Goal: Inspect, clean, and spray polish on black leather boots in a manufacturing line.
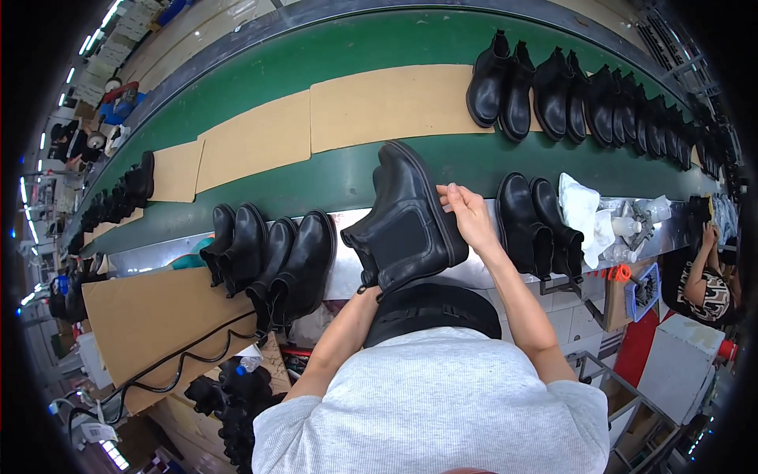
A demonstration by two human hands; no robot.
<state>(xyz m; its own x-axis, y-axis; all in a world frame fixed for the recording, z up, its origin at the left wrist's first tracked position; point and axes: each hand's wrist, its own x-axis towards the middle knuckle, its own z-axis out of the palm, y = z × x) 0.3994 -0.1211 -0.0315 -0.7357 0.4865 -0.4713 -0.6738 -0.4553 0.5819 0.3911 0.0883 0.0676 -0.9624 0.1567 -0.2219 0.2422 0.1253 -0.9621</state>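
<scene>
Head view: right hand (467, 215) has its fingers closed around the heel edge of a black ankle boot (407, 221), thumb and fingertips pinching the rim of the sole. Left hand is hidden behind the boot's shaft; the forearm runs up to it from below, so it appears to support the boot from underneath, but whether it is clamped I cannot tell. Boot is held up, tilted, sole toward the right, elastic side panel facing the camera, above the metal ledge (347, 268) at the near edge of the green conveyor belt (316, 71). Just left on the ledge stand four black boots (268, 257) in a row; just right, another pair (537, 225), beside a white cloth (583, 212) and small bottles (628, 225). Further pairs (553, 95) ride the belt on cardboard sheets (379, 107). Judgement: one boot is in hand mid-handling; the ledge boots on either side could be done or waiting, and nothing visible tells which, so work looks partway through.
</scene>
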